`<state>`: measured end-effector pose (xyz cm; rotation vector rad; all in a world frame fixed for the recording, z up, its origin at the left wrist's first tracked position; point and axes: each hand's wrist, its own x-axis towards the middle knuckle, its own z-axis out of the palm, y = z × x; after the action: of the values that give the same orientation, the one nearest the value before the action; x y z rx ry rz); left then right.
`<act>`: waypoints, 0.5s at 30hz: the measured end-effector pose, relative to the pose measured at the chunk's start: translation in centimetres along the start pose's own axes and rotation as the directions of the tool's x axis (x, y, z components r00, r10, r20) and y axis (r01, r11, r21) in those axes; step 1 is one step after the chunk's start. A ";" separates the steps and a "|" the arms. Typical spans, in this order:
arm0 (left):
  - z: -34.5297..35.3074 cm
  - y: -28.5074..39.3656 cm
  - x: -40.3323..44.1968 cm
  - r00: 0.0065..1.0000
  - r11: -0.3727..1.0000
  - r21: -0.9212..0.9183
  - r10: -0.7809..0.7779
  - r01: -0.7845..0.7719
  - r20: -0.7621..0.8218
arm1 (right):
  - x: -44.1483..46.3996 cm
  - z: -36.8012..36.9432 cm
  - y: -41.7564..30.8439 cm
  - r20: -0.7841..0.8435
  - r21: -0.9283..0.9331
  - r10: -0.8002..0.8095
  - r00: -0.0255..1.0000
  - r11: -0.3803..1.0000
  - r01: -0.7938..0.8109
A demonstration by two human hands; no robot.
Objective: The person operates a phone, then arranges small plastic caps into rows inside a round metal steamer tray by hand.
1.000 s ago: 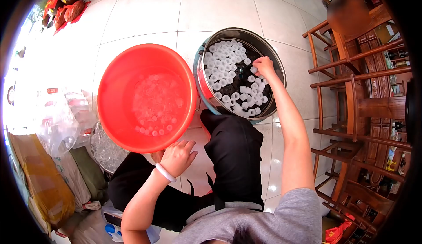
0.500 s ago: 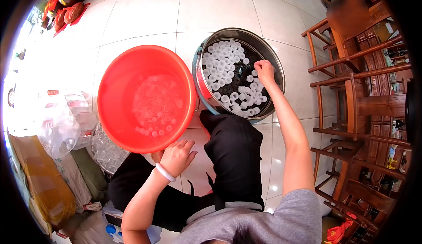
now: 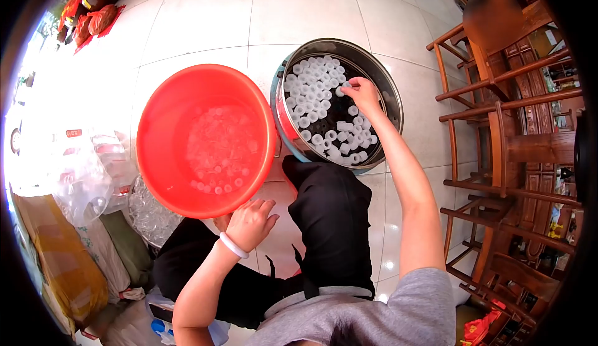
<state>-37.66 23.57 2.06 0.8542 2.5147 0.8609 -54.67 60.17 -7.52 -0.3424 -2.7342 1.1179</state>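
My right hand [image 3: 364, 94] is inside the round metal pan [image 3: 387, 84], its thumb and fingers pinched on a small white cup [image 3: 340, 91] near the pan's middle. Many such cups stand packed on the pan's dark perforated bottom at the left, with a second loose group [image 3: 352, 137] nearer my knee. Beside the pan, the large red basin [image 3: 163, 128] holds more translucent cups [image 3: 218, 181] in what looks like water. My left hand [image 3: 250, 222], with a white band at its wrist, lies near the basin's lower rim, fingers apart, holding nothing visible.
Wooden chairs [image 3: 498, 153] line the right side. A bowl of clear plastic pieces [image 3: 152, 212] and plastic bags [image 3: 81, 178] are left of the basin. Taped cardboard [image 3: 75, 265] lies at lower left. Red-covered jars [image 3: 103, 19] stand at upper left.
My right hand has moved left in the pan, from near its right wall to the edge of the packed cups. My left hand has stayed in place.
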 end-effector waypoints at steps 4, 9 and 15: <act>-0.2 0.0 0.0 1.000 1.000 -0.023 0.000 0.000 -0.009 | 0.1 -0.3 0.0 0.016 -0.079 0.065 0.998 0.995 -0.064; -0.1 0.1 0.1 1.000 1.000 -0.025 -0.004 0.005 0.008 | 0.1 0.7 1.3 0.052 -0.010 0.125 0.991 0.992 -0.125; -0.1 0.0 0.0 1.000 1.000 -0.021 -0.007 0.007 -0.005 | 0.2 -0.3 0.3 0.075 -0.089 0.099 0.992 0.992 -0.092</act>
<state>-37.70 23.52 2.17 0.8374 2.5069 0.8864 -54.79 60.65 -7.54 -0.4551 -2.8686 1.0613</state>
